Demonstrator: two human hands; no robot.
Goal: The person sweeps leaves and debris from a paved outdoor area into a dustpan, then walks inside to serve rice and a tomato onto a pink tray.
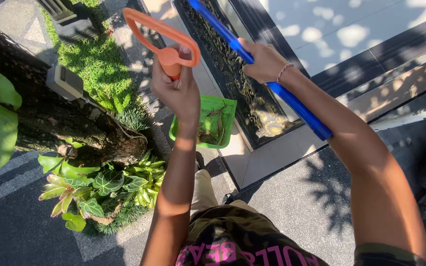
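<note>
Several dry leaves lie in the green dustpan (pixel 208 120), its orange handle (pixel 166 47) fist-gripped by left hand (pixel 176 88); right hand (pixel 265 61) clasps blue pole (pixel 297 106).

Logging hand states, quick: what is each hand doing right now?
Left hand: closed on the orange handle of the green dustpan.
Right hand: closed around the blue pole.

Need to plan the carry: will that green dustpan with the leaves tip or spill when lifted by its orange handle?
Probably light: the green dustpan looks like thin plastic holding a few dry leaves. Hanging below the orange handle in the left hand, it likely swings easily. The open front could shed leaves.
</note>
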